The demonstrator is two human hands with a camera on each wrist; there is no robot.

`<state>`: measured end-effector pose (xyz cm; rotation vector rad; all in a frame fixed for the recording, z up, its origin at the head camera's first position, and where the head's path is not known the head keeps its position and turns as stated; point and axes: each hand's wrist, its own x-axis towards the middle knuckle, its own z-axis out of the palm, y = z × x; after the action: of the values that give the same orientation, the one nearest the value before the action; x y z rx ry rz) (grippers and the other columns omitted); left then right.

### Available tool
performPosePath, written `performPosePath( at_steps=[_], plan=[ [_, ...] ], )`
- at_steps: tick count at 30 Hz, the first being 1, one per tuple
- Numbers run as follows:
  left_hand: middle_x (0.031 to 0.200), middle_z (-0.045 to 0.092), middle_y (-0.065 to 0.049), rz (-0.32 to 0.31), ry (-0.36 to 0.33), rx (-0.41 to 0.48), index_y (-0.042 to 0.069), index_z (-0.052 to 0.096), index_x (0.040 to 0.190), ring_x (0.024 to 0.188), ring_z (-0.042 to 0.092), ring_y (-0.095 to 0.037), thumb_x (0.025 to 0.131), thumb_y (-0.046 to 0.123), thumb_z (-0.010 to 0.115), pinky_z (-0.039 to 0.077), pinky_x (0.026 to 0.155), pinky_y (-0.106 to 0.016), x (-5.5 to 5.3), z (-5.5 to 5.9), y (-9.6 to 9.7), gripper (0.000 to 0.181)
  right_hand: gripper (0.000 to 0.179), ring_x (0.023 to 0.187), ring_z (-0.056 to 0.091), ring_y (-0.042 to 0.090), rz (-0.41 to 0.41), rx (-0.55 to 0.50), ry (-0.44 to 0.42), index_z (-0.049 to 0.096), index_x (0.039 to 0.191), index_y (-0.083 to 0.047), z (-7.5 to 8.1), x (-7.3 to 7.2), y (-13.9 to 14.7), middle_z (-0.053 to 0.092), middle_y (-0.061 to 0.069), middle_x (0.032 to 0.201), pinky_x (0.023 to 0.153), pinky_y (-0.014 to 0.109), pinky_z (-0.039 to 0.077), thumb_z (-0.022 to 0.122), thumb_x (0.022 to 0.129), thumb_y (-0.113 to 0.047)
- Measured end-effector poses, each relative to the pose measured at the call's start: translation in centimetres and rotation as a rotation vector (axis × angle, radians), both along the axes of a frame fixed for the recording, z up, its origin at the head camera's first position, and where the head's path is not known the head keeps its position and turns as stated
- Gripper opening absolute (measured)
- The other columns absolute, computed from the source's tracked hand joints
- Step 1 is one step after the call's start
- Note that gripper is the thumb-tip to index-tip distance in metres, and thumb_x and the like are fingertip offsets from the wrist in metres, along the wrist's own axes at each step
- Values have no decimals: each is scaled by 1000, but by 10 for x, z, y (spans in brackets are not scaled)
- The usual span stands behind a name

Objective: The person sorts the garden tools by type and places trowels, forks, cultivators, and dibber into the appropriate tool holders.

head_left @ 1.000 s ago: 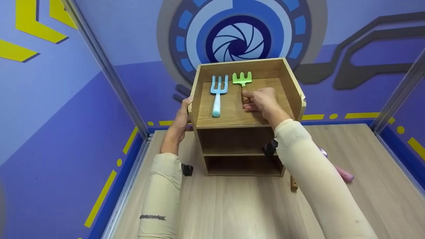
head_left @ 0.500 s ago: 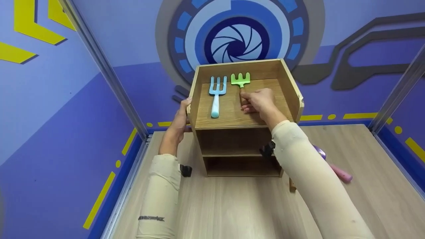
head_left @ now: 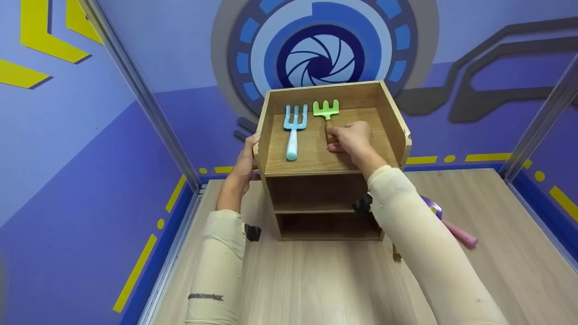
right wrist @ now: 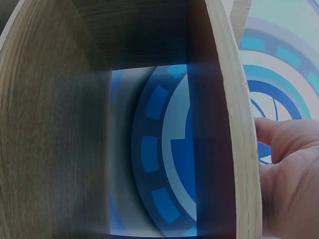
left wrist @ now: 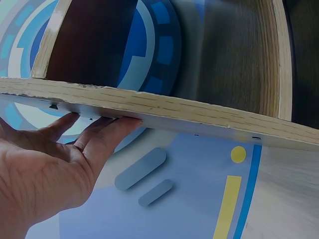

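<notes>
A small wooden shelf unit (head_left: 311,172) stands at the centre of the head view. On its top level lie a blue garden fork (head_left: 292,135) and, to the right, a toy rake with a green head (head_left: 326,109) and brown handle. My right hand (head_left: 356,137) pinches the rake's handle, covering part of it. Along the unit's left side panel (left wrist: 164,105), my left hand (head_left: 244,164) rests with extended fingers on the outer face. In the right wrist view, my right hand (right wrist: 294,154) shows beyond the top board's edge (right wrist: 237,124), which hides its fingertips and the rake.
Right of the unit, a purple-headed tool with a pink handle (head_left: 460,233) lies on the table (head_left: 316,280), partly behind my right sleeve. A brown handle end (head_left: 396,253) shows near the unit's right foot. Patterned panels (head_left: 180,113) enclose the table behind and at both sides.
The view has shifted slightly, showing more of the purple tool beside the right sleeve. Both hands keep their places at the rake and the side panel.
</notes>
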<state>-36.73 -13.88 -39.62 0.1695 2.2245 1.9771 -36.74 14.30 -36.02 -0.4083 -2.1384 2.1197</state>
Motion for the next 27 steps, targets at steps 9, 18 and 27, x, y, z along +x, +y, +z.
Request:
performPosePath(
  at_steps=[9, 18, 27],
  plan=[
    [153, 52, -14, -1, -5, 6, 38, 38, 164, 128, 60, -34, 94, 73, 39, 51, 100, -54, 1, 0, 0, 79, 28, 49, 69, 6, 0, 36, 23, 74, 116, 8, 0, 2, -1, 69, -2, 65, 61, 22, 62, 72, 96, -11],
    [158, 47, -14, -7, -1, 7, 38, 38, 165, 134, 54, -36, 94, 72, 39, 46, 108, -59, 1, -1, 2, 78, 32, 51, 69, 6, 13, 74, 29, 72, 121, 10, 1, 3, 0, 69, -2, 66, 61, 22, 61, 71, 99, -12],
    [174, 32, -8, -15, 9, 6, 38, 32, 168, 150, 44, -39, 97, 71, 39, 40, 116, -67, 1, -1, -1, 78, 31, 51, 69, 7, 2, 74, 43, 73, 119, 10, -2, 2, -2, 69, -1, 66, 61, 23, 62, 73, 98, -14]
  ],
)
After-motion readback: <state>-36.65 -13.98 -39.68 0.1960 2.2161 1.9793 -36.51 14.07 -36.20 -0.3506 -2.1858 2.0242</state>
